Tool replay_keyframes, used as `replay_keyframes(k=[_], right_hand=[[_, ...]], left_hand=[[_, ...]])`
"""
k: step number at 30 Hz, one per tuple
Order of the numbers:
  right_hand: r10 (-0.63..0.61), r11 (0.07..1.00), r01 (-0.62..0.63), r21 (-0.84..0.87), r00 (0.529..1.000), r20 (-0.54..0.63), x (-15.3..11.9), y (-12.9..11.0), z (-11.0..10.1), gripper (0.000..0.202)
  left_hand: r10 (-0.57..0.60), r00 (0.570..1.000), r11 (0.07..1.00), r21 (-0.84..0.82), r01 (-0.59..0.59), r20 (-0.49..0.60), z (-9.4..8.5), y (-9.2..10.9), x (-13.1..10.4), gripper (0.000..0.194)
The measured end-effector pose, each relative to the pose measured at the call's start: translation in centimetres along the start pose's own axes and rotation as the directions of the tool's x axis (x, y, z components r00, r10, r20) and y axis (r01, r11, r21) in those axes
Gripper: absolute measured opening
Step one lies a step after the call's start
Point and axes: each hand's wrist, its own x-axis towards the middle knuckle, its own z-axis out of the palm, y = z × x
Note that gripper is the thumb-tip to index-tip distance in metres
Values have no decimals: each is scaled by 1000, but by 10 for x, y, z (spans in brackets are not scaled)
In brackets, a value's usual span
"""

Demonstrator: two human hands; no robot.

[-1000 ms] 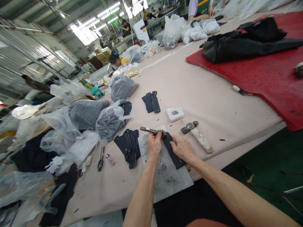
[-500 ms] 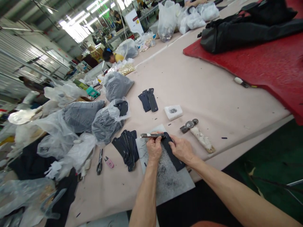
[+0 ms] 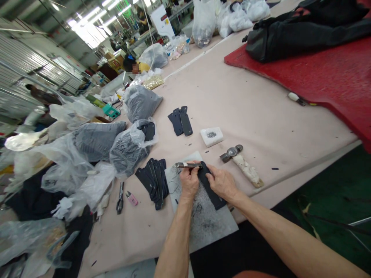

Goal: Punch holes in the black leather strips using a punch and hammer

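Observation:
My left hand [image 3: 189, 180] is closed around a metal punch [image 3: 185, 165], whose right end meets the top of a dark strip [image 3: 213, 192]. My right hand [image 3: 222, 181] grips that strip by its upper right edge. The strip lies on a scuffed grey board [image 3: 214, 227]. Left of the board is a fanned pile of similar dark pieces [image 3: 155, 181]. A hammer [image 3: 239, 160] with a wrapped handle rests to the right of my hands. Beyond them sits a white block [image 3: 211, 136] with a dark smudge on top.
More dark pieces [image 3: 181, 121] lie farther back. Pink snips [image 3: 131, 198] and a dark metal tool [image 3: 119, 199] lie at left near filled plastic bags [image 3: 133, 144]. A red sheet [image 3: 319, 77] bears a black bag [image 3: 290, 38]. People are in the background.
The punch's free left end has shifted slightly, while both hands keep their grips. The whole view has moved a little.

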Motion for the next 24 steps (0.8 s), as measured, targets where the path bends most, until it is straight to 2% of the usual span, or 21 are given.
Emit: replay_keyframes(k=[8,19,24], right_hand=[[-5,1000,5,-15,1000,14,0,1,0,44],[5,999,-3,-43,999,52,0,-1,-1,47],[-6,999,8,-36,999,39,0,-1,-1,46]], left_hand=[[-4,998,999,41,1,63,1,1,5,10],[-17,1000,988,153,14,20,8,7,5,13],[-19,997,990,141,8,78,5,5,8,13]])
